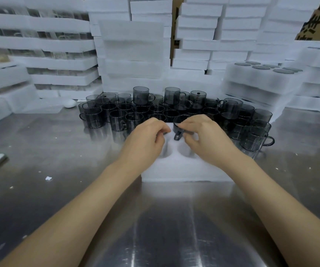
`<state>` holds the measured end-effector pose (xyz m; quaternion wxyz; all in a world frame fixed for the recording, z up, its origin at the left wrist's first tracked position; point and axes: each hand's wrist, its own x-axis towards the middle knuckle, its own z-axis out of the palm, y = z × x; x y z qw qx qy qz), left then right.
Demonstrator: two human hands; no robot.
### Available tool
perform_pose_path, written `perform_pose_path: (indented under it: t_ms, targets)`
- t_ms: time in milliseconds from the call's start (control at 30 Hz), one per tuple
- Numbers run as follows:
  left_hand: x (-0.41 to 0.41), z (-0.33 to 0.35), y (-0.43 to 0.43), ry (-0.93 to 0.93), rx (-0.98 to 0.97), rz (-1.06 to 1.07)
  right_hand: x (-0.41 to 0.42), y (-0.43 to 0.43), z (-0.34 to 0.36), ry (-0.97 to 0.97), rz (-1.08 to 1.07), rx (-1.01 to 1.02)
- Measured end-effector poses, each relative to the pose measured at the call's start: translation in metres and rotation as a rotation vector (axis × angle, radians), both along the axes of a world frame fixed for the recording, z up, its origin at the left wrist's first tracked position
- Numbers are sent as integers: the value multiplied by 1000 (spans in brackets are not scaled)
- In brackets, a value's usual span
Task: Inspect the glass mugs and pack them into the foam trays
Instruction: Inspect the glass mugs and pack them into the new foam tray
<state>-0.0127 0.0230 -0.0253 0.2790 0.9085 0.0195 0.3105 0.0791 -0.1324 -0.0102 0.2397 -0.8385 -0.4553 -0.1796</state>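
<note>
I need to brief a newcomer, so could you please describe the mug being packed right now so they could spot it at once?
Find the white foam tray at the near edge of the steel table, in front of the crowd of smoky grey mugs. The mug sits at the tray's far side under the right hand. Unlike its neighbours, it rests in foam, held by fingers.

Only large dark characters on the cardboard box point(317, 18) (top right) — cropped, unreadable.

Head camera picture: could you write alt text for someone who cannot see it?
Two bare hands lower a smoky glass mug into a white foam tray on a steel table. Many more mugs stand behind, before stacked foam trays.
</note>
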Motion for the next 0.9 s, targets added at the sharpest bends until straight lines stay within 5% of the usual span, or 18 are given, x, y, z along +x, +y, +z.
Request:
perform_pose_path:
  t_ms: [533, 700, 800, 900]
  targets:
    - [1, -1, 0, 13, 9, -1, 12, 1, -4, 268, -86, -414]
    - [1, -1, 1, 22, 23, -9, 11, -4, -2, 349, -27, -249]
    - [1, -1, 3, 39, 18, -16, 19, -16, 7, 277, -284, 68]
    - [0, -1, 3, 40, 24, -18, 37, -44, 16, 61, -710, -14]
